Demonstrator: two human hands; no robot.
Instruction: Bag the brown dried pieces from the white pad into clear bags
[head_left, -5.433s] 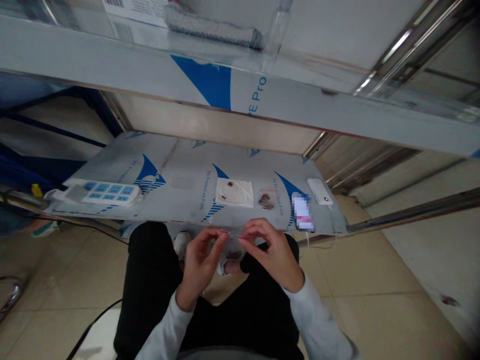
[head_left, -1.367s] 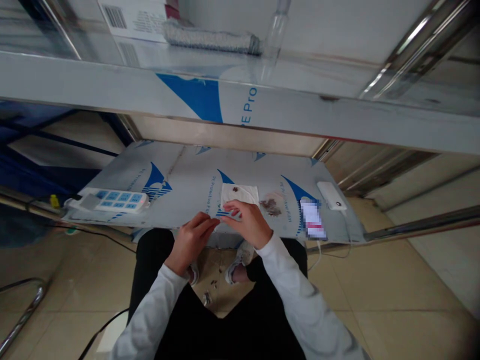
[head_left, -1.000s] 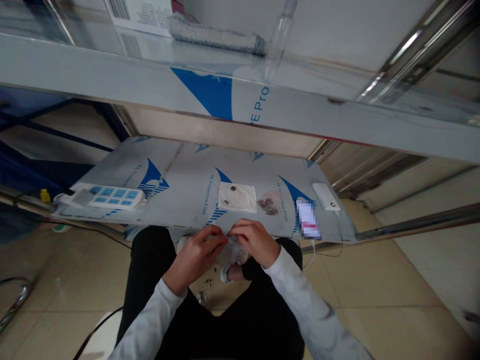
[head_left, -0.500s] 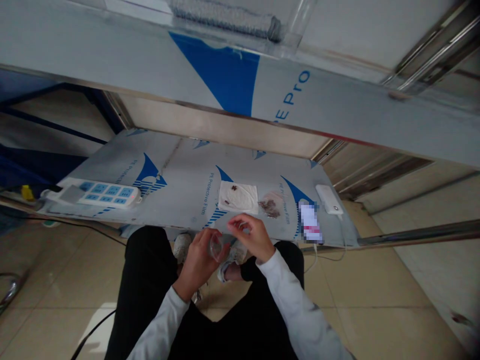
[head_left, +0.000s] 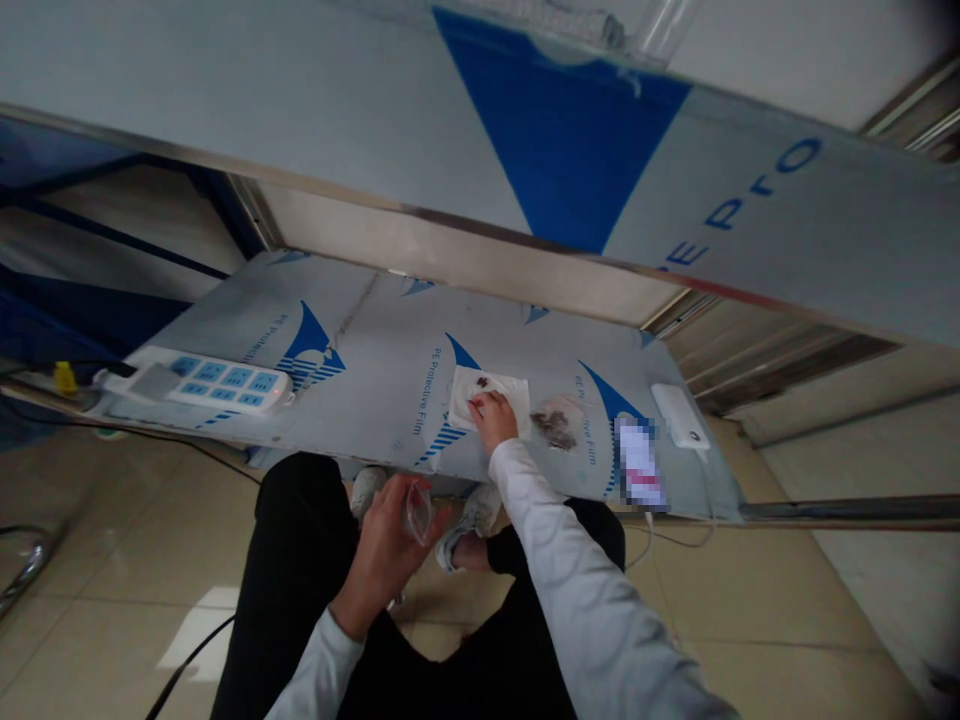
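Note:
My left hand point(head_left: 386, 545) is closed around a small clear plastic bag point(head_left: 418, 512), held above my lap with its mouth open. My right hand point(head_left: 496, 420) reaches onto a white square of cloth or paper point(head_left: 514, 390) on the shelf, fingertips pinched together at its left part. Whatever is between those fingertips is too small to make out. A small dark piece point(head_left: 482, 382) lies on the white square just beyond the fingers. To the right of that hand is a clear bag point(head_left: 555, 428) with several dark little pieces in it.
A white power strip point(head_left: 232, 384) sits at the left of the film-covered shelf point(head_left: 382, 350). On the right lie a phone point(head_left: 637, 465) and a white power bank point(head_left: 679, 415), both with cables. A higher shelf edge point(head_left: 360, 170) crosses above.
My right hand has moved away from the bag, forward onto the white square. My left hand keeps the bag and has shifted slightly down and left. The view has shifted a little.

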